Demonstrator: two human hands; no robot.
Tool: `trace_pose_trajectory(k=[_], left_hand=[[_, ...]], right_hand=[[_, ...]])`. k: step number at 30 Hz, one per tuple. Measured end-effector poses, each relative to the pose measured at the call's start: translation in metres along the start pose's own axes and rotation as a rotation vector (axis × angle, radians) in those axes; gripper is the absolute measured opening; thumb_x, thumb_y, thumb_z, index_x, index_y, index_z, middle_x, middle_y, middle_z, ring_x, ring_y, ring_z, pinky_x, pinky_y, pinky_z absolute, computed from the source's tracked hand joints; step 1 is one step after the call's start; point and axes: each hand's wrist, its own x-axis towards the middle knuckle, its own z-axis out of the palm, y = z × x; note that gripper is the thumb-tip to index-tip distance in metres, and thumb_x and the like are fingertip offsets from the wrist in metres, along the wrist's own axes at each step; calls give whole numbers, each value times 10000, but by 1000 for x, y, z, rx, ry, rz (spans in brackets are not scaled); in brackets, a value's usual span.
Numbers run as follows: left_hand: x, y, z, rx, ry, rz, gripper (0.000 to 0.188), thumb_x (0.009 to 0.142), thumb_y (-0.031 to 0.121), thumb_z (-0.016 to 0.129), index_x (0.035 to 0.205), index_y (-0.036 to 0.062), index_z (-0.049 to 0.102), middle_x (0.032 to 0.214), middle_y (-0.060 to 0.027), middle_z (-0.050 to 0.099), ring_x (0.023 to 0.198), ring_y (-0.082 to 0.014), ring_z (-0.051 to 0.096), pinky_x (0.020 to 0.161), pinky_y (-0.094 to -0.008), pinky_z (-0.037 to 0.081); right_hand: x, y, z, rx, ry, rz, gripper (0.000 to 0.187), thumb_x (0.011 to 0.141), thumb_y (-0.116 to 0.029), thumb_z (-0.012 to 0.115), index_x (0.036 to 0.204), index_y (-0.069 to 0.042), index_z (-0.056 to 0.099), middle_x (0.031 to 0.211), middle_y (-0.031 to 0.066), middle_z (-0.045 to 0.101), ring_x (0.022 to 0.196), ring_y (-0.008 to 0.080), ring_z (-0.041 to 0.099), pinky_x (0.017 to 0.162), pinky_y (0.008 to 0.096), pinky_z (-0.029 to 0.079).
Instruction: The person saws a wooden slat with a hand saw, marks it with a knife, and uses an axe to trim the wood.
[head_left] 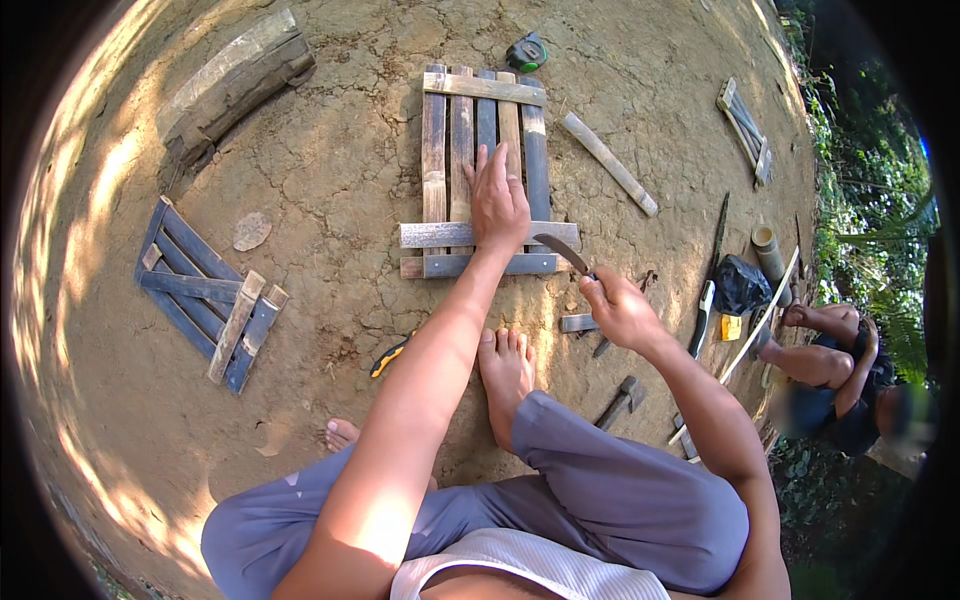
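A slatted panel (435, 150) of dark and pale bamboo strips lies on the ground in front of me, joined by a crosspiece (485, 88) at its far end. Over its near end sits a pale grey strip (435, 236), beside a darker crosspiece (485, 265). My left hand (498, 208) rests on the slats and the grey strip, fingers stretched out and holding nothing. In my right hand (618, 308), closed round its handle, is a curved knife (566, 253). The blade points left, its tip close to the grey strip; whether they touch I cannot tell.
Beyond the panel are a tape measure (526, 52) and a loose bamboo strip (610, 164). Leftward lie a log (240, 90) and a smaller slatted frame (190, 275). A hammer (622, 402) and black plastic bag (740, 287) lie rightward, near a seated person (825, 365).
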Motion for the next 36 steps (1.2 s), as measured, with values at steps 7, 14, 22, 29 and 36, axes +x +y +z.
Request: trace_pose_trajectory(k=[7, 14, 22, 29, 36], left_hand=[[5, -10, -10, -72, -7, 15, 486, 978, 132, 395, 1442, 33, 503, 1477, -275, 506, 1481, -406, 365, 1277, -560, 116], [2, -5, 4, -27, -43, 55, 480, 960, 117, 466, 1423, -2, 501, 1429, -251, 555, 1459, -412, 393, 1281, -560, 95], [-3, -2, -15, -52, -67, 37, 475, 967, 120, 431, 1415, -28, 488, 1422, -243, 554, 1459, -435, 377, 1268, -576, 120], [-1, 2, -24, -49, 17, 46, 425, 981, 134, 470, 1371, -24, 527, 1426, -232, 557, 1466, -431, 374, 1260, -587, 155], [26, -23, -91, 414, 64, 73, 381, 1022, 258, 506, 1311, 31, 608, 1488, -220, 505, 1498, -433, 314, 1237, -631, 155]], right_hand=[[18, 4, 4, -14, 7, -173, 406, 1059, -355, 493, 1109, 37, 585, 952, 334, 672, 976, 521, 644, 831, 574, 489], [17, 22, 16, -44, 189, -314, 373, 1062, -341, 508, 1109, 19, 596, 960, 300, 677, 943, 512, 642, 799, 560, 488], [23, -5, 5, 21, -15, -88, 359, 1071, -336, 483, 1085, 8, 588, 844, 240, 632, 809, 422, 630, 759, 497, 479], [23, 4, 7, -124, 48, -158, 368, 1073, -351, 470, 1089, 2, 573, 903, 280, 634, 894, 477, 612, 810, 518, 470], [23, 4, 6, -143, 115, -303, 371, 1064, -342, 492, 1090, 16, 584, 911, 310, 654, 936, 499, 637, 819, 559, 482]])
